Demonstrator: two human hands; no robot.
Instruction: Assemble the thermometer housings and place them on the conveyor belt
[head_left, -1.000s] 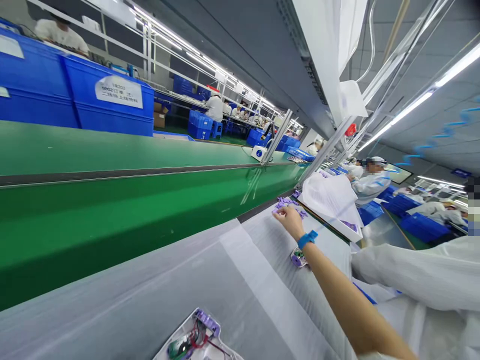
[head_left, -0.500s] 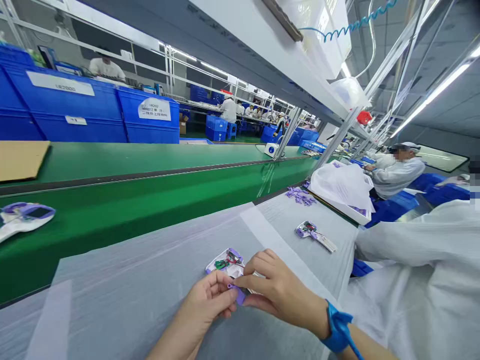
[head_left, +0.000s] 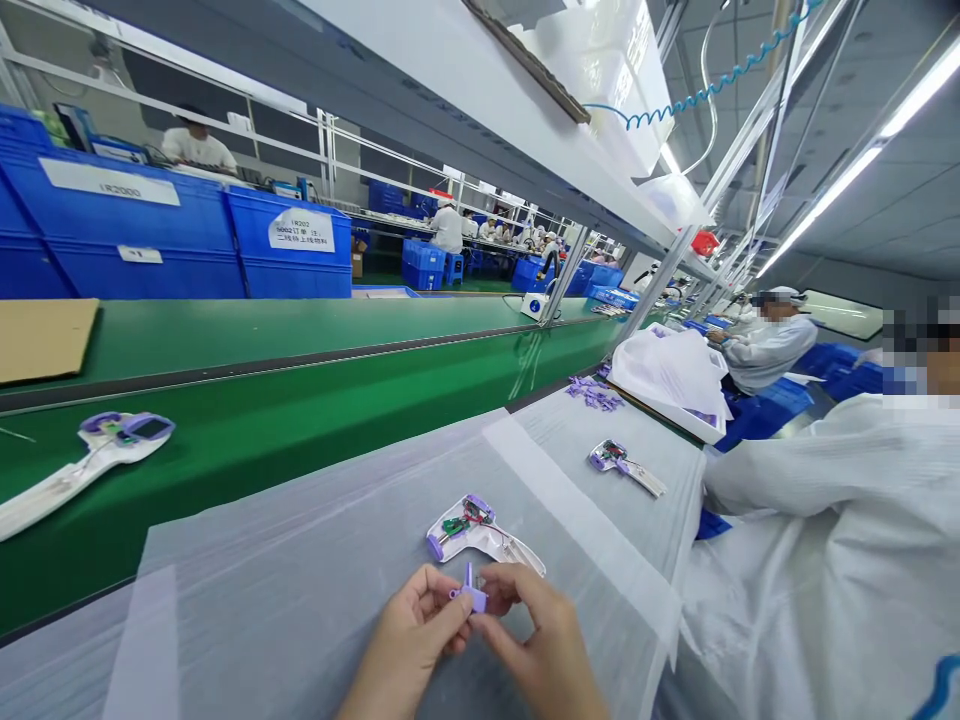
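Where foam sheet (head_left: pixel 300 570) lies, open housing (head_left: pixel 480 533), conveyor (head_left: pixel 300 400)

The small part (head_left: pixel 472 597) pinched between the left hand (head_left: pixel 409 640) and right hand (head_left: pixel 536 650) is purple. The open shell (head_left: pixel 480 530) beside it is white with purple ends and, I think, a green board with red wires inside. The belt (head_left: pixel 300 400) is green, the crates (head_left: pixel 289 245) blue with white labels, the mat (head_left: pixel 300 580) pale grey
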